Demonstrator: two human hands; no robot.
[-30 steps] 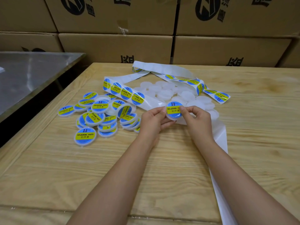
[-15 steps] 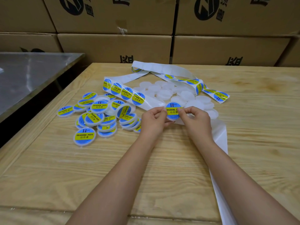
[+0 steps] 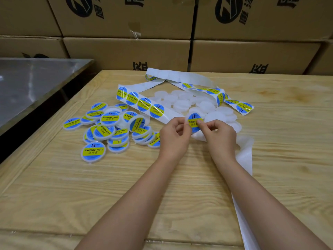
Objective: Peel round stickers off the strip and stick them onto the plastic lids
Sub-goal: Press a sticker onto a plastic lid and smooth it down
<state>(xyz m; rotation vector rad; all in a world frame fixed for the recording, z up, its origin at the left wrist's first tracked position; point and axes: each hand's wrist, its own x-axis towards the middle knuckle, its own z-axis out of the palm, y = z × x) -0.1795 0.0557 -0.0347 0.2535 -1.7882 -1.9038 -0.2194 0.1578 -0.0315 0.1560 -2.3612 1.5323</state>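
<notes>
You hold one round plastic lid (image 3: 192, 117) up off the bench (image 3: 90, 186), between both hands and just in front of the heap of bare lids (image 3: 182, 102). Your left grip (image 3: 175, 135) pinches the lid at its left edge with curled fingers. Your right grip (image 3: 219, 136) pinches its right side, with the thumb lying on the blue and yellow sticker (image 3: 193, 127) that covers the lid's face. The sticker reads "SOLDERING", and the rest of its lettering is hidden under your thumb. The lid is tilted so that its face turns up towards you. To the left of your hands, the labelled lids (image 3: 108, 130) lie in a loose pile, some overlapping and some on edge, and one lies flat and alone at the near side of the pile. The sticker strip (image 3: 140, 103) runs from behind that pile towards your left hand with four stickers in a row on it. It then loops back behind the bare lids and comes down on the right, where more stickers show on it. The empty backing (image 3: 245, 159) trails from under your right hand along your right forearm and off the near edge of the bench. Stacked cardboard boxes (image 3: 126, 51) stand against the far edge of the bench. A metal table (image 3: 27, 83) stands apart on the left, across a dark gap.
</notes>
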